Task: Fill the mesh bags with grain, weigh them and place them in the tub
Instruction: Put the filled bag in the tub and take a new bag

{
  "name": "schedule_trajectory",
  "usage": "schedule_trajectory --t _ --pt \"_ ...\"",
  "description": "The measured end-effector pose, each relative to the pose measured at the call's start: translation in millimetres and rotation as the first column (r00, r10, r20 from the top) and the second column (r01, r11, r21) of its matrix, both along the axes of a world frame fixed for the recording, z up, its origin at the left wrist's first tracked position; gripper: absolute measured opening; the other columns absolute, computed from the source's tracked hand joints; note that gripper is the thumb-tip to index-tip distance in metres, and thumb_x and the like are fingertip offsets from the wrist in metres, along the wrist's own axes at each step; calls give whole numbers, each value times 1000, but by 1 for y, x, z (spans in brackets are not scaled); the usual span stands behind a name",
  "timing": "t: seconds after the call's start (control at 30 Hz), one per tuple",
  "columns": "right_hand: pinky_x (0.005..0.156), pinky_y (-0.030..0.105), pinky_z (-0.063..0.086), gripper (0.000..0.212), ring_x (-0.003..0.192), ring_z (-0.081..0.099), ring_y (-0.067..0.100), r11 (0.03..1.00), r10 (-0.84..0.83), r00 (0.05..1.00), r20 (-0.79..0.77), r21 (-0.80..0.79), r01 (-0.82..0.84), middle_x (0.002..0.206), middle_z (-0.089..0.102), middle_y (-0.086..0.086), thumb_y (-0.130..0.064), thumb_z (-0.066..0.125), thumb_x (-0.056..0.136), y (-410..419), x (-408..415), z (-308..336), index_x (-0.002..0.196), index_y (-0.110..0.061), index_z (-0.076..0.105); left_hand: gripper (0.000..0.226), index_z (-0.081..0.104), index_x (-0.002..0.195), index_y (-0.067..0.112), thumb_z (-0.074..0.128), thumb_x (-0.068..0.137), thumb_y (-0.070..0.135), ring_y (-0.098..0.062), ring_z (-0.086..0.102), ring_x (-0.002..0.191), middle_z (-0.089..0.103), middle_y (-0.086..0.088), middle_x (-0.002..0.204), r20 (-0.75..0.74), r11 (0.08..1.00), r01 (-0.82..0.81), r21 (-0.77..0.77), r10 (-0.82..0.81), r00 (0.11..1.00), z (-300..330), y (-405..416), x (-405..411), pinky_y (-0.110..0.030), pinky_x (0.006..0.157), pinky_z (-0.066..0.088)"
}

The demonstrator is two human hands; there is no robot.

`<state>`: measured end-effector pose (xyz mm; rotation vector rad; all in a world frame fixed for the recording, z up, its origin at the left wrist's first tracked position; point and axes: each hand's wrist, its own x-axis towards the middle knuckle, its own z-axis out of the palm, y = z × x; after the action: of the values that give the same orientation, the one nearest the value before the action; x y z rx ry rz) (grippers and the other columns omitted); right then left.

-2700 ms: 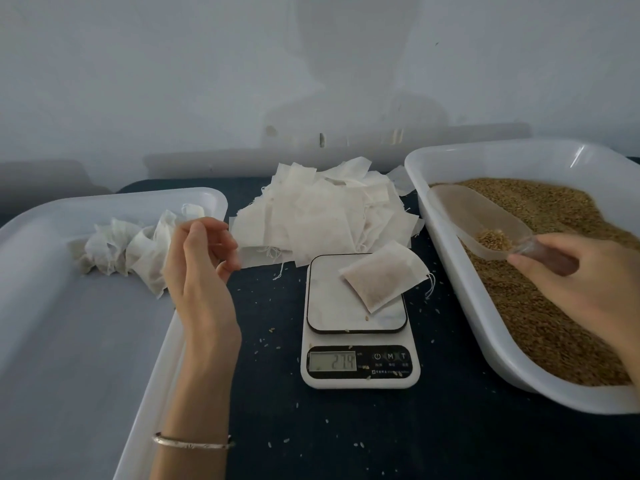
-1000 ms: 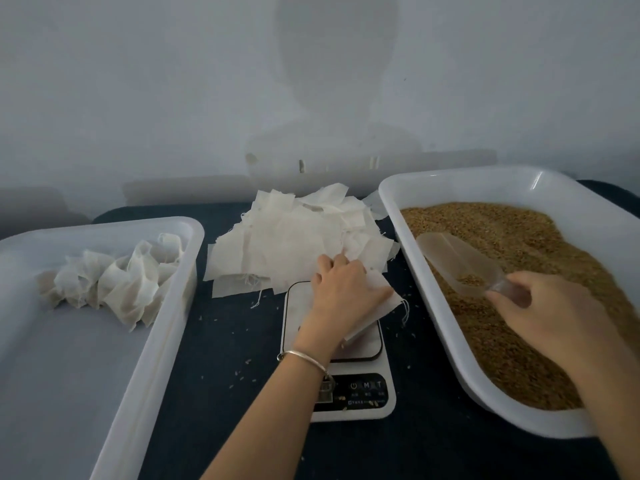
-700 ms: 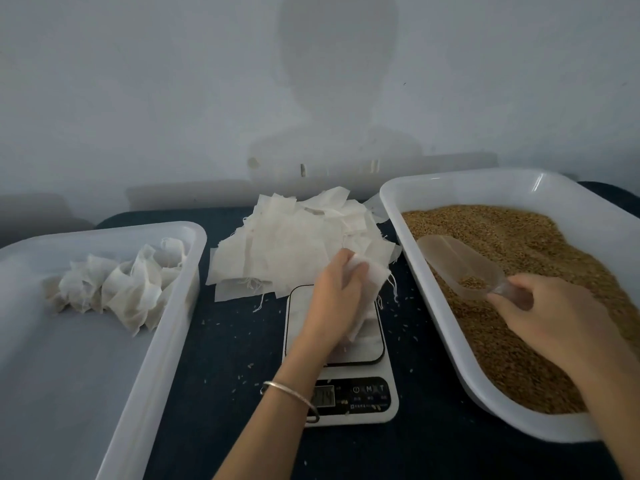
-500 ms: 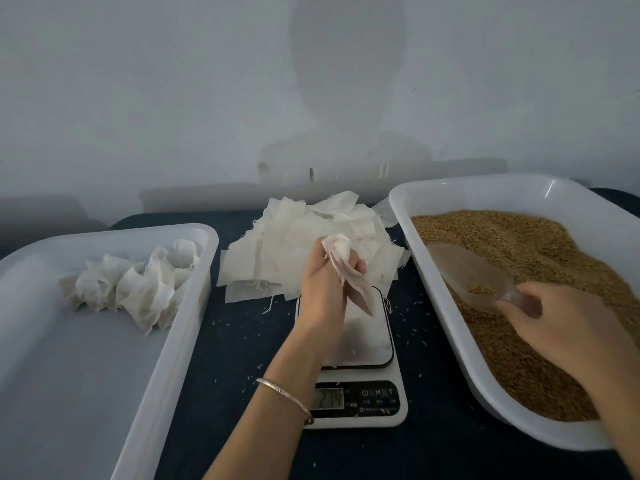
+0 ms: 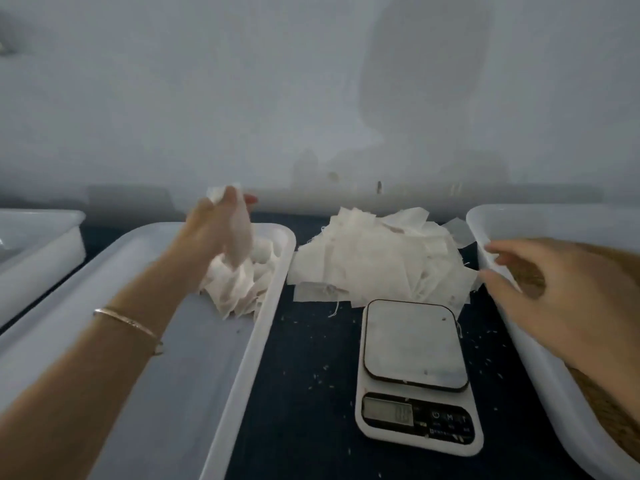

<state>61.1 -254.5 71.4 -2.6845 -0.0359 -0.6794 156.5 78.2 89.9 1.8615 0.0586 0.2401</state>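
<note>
— Gripping a filled mesh bag [image 5: 221,197], our left hand [image 5: 221,233] is stretched out toward eleven o'clock, fingers curled round the white fabric, a corner of it poking out above the knuckles. It hangs over the far end of the left tub [image 5: 194,358].

— And our right hand [image 5: 554,296]?

— At three o'clock, reaching over the near wall of the grain tub [image 5: 526,327]. Its fingers look loosely curled and spread, but motion blur stops us telling whether they hold anything.

— Largest first, what do the containers hold?

— We see the left tub, long and white, with a heap of filled bags [image 5: 242,285] at its far end, just below our left hand. Right tub, at the edge of view, holds brown grain [image 5: 620,424]. Another white tub [image 5: 41,244] shows at nine o'clock; its contents are out of sight.

— Between the tubs?

— At twelve o'clock we have a pile of flat empty bags [image 5: 377,261] on the dark table [image 5: 304,410], and the scale [image 5: 415,372] just nearer, its platform bare, its display unreadable. A thin bracelet [image 5: 128,322] circles our left wrist.
</note>
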Motion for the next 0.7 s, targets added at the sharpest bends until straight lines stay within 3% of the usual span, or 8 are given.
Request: schedule_trajectory --t 0.1,0.17,0.3,0.37,0.47,0.53,0.63,0.7 --pt "74 31 44 38 96 60 16 998 63 991 -116 30 -60 102 67 -8 -40 59 83 29 11 -2 118 -25 65 40 53 130 17 29 103 33 -36 45 114 49 -18 109 -52 806 -247 538 325 944 -35 50 21 -41 103 32" --pt "78 29 43 37 102 58 13 997 83 977 -199 27 -79 107 65 -10 -39 57 89 40 24 -8 123 -27 61 39 47 136 29 26 103 32 -35 37 118 37 -16 107 -80 724 -222 653 358 930 -63 62 25 -38 105 23" --pt "81 30 46 36 106 57 12 996 81 959 -272 68 -65 107 64 -9 -36 56 91 54 51 -24 125 -24 59 46 22 148 39 31 102 41 -39 24 130 22 -23 142 -232 688 -52 724 314 921 -123 69 26 -44 112 16" --pt "86 35 49 35 107 57 14 993 73 952 -297 106 -43 106 65 -7 -34 56 91 57 62 -30 123 -22 61 56 14 148 37 37 98 48 -41 18 134 14 -23 148 -238 744 -39 667 263 935 -135 62 26 -47 113 14" --pt "87 39 51 34 108 57 16 989 61 944 -324 144 -15 108 66 -5 -33 56 91 57 73 -35 122 -20 61 104 4 148 39 44 60 77 -33 5 141 5 -12 154 -263 844 -21 537 191 946 -136 45 21 -48 114 8" --pt "88 37 51 34 106 58 16 989 57 944 -326 147 -9 108 66 -5 -33 56 90 56 77 -39 122 -20 62 110 7 148 35 51 57 77 -31 3 142 7 -7 154 -259 825 17 565 158 953 -135 41 19 -48 115 9" --pt "85 35 52 34 104 59 16 989 54 937 -345 149 -2 109 66 -4 -33 56 90 56 82 -46 122 -20 62 52 48 124 13 72 81 30 -38 34 127 41 -18 132 -127 791 4 612 94 988 -139 52 23 -45 103 33" --pt "82 34 52 34 104 58 17 989 56 922 -382 149 2 112 65 -3 -33 57 90 55 87 -50 121 -20 61 13 54 98 7 62 88 8 -31 55 97 56 -12 102 -33 869 -29 493 52 998 -141 62 24 -32 74 46"
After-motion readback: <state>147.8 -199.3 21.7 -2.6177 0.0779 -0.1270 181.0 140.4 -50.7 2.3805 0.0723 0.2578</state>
